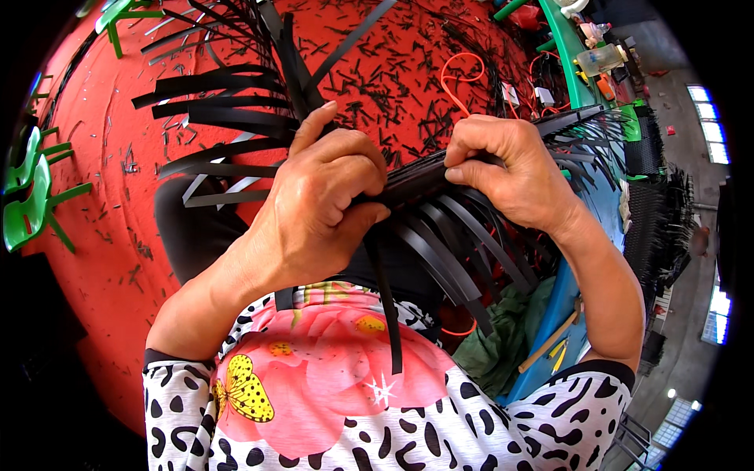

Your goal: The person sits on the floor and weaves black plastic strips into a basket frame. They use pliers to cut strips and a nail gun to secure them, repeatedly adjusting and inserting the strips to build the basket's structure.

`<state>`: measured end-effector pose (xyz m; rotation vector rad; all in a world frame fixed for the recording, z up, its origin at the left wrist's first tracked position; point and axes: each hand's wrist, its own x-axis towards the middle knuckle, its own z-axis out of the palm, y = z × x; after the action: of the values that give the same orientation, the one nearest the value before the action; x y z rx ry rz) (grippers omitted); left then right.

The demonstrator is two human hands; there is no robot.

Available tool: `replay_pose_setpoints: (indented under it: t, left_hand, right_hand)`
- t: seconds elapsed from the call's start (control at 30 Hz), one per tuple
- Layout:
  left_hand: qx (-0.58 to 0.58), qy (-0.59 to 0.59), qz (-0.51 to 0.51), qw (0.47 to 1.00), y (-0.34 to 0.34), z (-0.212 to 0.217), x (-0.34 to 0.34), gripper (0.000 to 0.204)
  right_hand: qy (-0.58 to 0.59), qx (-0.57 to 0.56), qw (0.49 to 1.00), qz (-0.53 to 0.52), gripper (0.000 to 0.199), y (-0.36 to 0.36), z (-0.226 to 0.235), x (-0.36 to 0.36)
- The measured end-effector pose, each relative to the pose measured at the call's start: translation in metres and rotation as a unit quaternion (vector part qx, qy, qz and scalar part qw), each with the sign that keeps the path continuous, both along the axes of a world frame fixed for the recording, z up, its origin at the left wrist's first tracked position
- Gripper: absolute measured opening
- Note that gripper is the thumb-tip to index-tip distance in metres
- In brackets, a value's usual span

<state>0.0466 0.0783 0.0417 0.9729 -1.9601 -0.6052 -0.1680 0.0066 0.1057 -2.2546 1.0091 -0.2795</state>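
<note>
floor [94, 259]: red.
shirt [338, 439]: black spots on white, printed with a pink flower [314, 345] and a yellow butterfly [248, 388].
band [416, 179]: black, at centre, between the hands; flat strips [436, 259] fan out far left and near right.
left hand [326, 184]: fingers curled on the band's left part, index raised, thumb on the near side.
right hand [514, 169]: thumb and index pinched narrow on the band, farther right.
offcuts [428, 110]: black, scattered over the floor.
</note>
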Motion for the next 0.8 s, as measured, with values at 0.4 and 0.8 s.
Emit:
replay_pose_setpoints:
  t: [0.4,0.8]
  left_hand:
    - [0.021,-0.007,-0.043,0.999,-0.001,0.001,0.009,0.039]
    - [0.060,-0.030,-0.097,0.993,-0.007,0.020,0.022,0.044]
  right_hand:
    - [0.019,0.019,1.000,-0.008,0.008,-0.005,-0.008,0.001]
    - [0.025,0.030,0.999,0.000,0.009,-0.005,-0.004,0.002]
